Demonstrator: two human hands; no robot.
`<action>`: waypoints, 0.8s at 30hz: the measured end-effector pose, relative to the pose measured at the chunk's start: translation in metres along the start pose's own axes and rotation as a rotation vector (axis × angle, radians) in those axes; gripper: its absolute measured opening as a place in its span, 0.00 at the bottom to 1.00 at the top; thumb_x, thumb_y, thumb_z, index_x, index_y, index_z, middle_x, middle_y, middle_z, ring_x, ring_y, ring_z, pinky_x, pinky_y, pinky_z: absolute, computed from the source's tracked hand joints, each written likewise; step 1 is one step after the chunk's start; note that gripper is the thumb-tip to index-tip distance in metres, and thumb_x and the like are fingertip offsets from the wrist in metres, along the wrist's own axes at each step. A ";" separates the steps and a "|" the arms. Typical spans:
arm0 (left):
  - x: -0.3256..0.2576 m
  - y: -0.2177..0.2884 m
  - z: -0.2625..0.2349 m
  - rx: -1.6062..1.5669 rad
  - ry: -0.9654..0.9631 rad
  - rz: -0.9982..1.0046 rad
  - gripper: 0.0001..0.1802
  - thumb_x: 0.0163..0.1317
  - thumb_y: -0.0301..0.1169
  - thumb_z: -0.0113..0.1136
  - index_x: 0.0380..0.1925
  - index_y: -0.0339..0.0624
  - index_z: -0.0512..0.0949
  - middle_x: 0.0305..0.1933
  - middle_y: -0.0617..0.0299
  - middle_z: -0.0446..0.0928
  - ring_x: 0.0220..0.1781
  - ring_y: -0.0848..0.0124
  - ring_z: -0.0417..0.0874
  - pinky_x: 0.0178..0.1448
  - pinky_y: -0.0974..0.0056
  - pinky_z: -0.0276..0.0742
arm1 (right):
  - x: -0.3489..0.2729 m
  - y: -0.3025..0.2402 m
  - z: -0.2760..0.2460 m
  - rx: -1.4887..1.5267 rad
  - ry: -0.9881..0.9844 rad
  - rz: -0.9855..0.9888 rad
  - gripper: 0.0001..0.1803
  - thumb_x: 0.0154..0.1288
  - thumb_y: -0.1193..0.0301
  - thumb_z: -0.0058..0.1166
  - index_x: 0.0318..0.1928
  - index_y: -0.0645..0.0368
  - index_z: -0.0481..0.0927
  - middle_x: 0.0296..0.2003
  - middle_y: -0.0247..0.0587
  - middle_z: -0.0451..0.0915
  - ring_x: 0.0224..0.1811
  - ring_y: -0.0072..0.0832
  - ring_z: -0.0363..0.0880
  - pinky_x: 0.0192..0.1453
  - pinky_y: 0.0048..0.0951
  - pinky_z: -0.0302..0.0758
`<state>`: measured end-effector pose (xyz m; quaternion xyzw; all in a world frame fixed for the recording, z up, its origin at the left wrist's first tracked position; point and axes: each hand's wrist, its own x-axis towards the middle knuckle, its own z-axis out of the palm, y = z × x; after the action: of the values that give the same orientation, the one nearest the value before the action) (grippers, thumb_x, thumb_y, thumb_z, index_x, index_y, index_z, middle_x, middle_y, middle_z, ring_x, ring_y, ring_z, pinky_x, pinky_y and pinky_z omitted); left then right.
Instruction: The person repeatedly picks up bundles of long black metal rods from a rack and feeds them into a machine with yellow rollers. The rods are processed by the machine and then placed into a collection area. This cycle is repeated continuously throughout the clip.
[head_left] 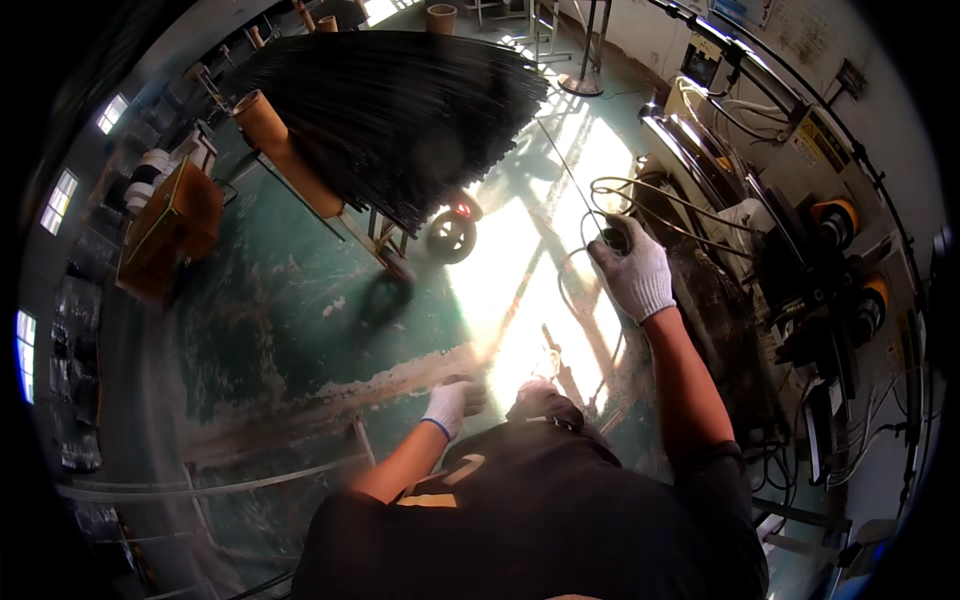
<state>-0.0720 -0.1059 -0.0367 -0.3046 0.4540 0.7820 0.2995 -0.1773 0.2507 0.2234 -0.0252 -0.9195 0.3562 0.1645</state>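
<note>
Looking down past our dark shirt (560,510), we see a thin dark rod (571,172) slanting from our right hand (635,268), right of the centre of the frame, toward the upper left. Its far end lies near the ragged edge of a heap of black rods (410,115); whether the two touch, we cannot tell. Our right hand, white-gloved, is much the nearer one, its thumb and fingers curled around something small and dark (perhaps the rod's near end, though shadow blurs it). Our left hand (455,403), at the lower centre of the frame, is loosely curled, well apart from the rod; we cannot tell whether it grips anything. A looped hose (690,210) passes just beside our right hand, in front of the machine (800,300) at the right.

A wheeled cart with brown posts (285,150), at the upper left, carries the heap, its rods fanned lengthwise across the frame. Farther left stands a brown box (190,220) near some white rolls (155,160); its contents we cannot make out.
</note>
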 end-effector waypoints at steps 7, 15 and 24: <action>0.025 0.060 0.023 0.027 0.101 0.183 0.14 0.70 0.23 0.61 0.54 0.38 0.76 0.43 0.47 0.86 0.36 0.55 0.90 0.41 0.53 0.91 | 0.206 -0.112 0.085 -0.074 -0.129 -0.342 0.40 0.63 0.51 0.71 0.68 0.62 0.76 0.57 0.56 0.85 0.63 0.49 0.84 0.69 0.45 0.79; 0.051 0.156 0.034 -0.234 0.433 0.370 0.13 0.70 0.24 0.59 0.53 0.39 0.74 0.41 0.49 0.84 0.36 0.58 0.88 0.39 0.57 0.88 | 0.371 -0.203 0.200 -0.539 -0.430 -0.193 0.67 0.56 0.24 0.64 0.75 0.72 0.67 0.72 0.58 0.74 0.78 0.52 0.68 0.78 0.55 0.67; 0.101 0.198 0.049 -0.160 0.276 0.072 0.08 0.73 0.26 0.59 0.48 0.34 0.79 0.38 0.52 0.85 0.32 0.60 0.86 0.38 0.57 0.87 | 0.412 -0.214 0.231 -0.488 -0.685 -0.270 0.38 0.64 0.38 0.66 0.61 0.55 0.88 0.60 0.47 0.88 0.62 0.42 0.87 0.65 0.43 0.82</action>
<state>-0.2939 -0.1239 0.0117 -0.4155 0.4379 0.7765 0.1807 -0.6255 0.0090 0.3231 0.1766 -0.9732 0.0917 -0.1156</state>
